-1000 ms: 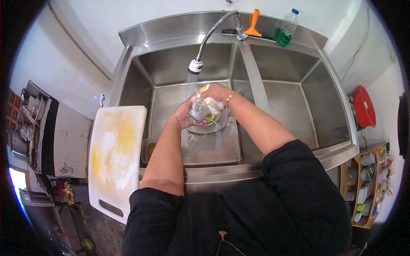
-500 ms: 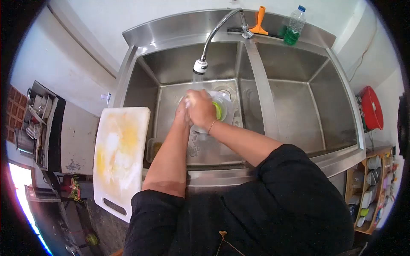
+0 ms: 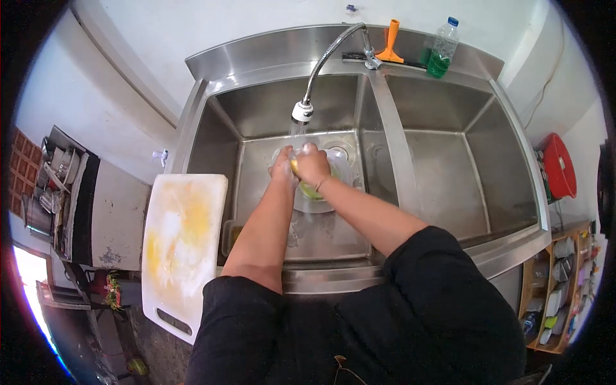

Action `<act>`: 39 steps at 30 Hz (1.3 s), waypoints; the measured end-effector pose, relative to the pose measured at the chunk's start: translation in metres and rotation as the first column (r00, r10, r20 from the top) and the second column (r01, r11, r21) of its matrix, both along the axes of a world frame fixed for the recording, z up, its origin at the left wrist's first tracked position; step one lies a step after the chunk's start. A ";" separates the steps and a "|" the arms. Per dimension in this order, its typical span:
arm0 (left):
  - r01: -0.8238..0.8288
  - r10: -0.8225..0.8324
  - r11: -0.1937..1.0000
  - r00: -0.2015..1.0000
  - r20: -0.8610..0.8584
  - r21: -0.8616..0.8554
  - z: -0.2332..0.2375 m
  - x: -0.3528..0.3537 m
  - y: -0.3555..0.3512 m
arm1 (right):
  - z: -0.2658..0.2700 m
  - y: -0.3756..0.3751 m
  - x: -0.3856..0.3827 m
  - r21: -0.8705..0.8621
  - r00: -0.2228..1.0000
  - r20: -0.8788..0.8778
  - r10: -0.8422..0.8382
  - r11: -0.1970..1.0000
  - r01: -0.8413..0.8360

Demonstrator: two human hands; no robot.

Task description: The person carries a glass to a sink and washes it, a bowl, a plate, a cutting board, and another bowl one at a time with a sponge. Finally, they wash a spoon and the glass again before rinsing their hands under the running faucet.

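Note:
Under the running tap [image 3: 302,113], my two hands are close together over the left basin [image 3: 256,240]. My right hand [image 3: 313,167] is closed on a small yellow piece [image 3: 295,165] that looks like a sponge. My left hand [image 3: 282,165] faces it, fingers bent, with something pale or clear at its edge that I cannot make out. Below the hands lies a whitish plate or bowl [image 3: 343,168] with a light green item [image 3: 310,190] in it, partly hidden by my right wrist.
A stained white cutting board [image 3: 183,237] leans over the sink's left edge. A clear container [image 3: 229,239] sits in the basin's near left corner. Behind the sink stand an orange-handled squeegee [image 3: 390,45] and a bottle of green liquid [image 3: 443,51]. The right basin [image 3: 446,179] adjoins.
My hands were clasped together and blurred; now they are slightly apart with the yellow piece showing between them. The whole view has shifted slightly.

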State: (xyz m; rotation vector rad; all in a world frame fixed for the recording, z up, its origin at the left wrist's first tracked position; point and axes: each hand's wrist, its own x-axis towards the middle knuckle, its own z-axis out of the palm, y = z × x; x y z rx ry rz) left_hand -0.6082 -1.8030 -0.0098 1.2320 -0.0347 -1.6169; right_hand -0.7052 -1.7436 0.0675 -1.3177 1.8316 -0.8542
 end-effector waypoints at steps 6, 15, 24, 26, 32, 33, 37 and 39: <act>0.199 -0.198 0.967 0.980 0.022 -0.156 0.013 -0.003 -0.033 | -0.016 -0.020 -0.011 -0.257 0.991 0.096 0.091 0.964 -0.063; 0.358 -0.380 0.854 0.925 0.017 -0.378 0.017 0.000 -0.035 | -0.013 -0.034 -0.014 -0.126 0.998 0.031 0.052 0.991 -0.047; 0.679 -0.320 0.676 0.622 0.715 -0.288 -0.037 -0.001 -0.044 | 0.017 -0.003 -0.001 -0.216 0.964 -0.264 -0.013 0.975 -0.045; 0.482 -0.382 0.850 0.842 0.382 -0.213 0.060 -0.014 0.007 | -0.016 -0.039 -0.028 -0.093 0.995 0.053 0.086 0.992 -0.080; 0.506 -0.538 0.751 0.842 0.053 -0.424 0.018 -0.006 -0.023 | 0.017 -0.002 0.009 -0.416 0.898 -0.412 -0.155 0.909 -0.034; 0.512 -0.551 0.726 0.833 0.057 -0.460 0.005 -0.004 -0.031 | -0.001 -0.008 0.008 -0.502 0.896 -0.395 -0.203 0.864 -0.025; 0.367 -0.387 0.863 0.922 0.011 -0.347 0.038 -0.008 -0.003 | -0.004 -0.045 -0.041 0.268 0.658 0.741 -0.138 0.958 -0.101; 0.329 -0.389 0.866 0.917 -0.093 -0.377 0.022 -0.009 -0.014 | -0.033 -0.047 -0.023 -0.139 0.998 0.047 0.049 0.989 -0.042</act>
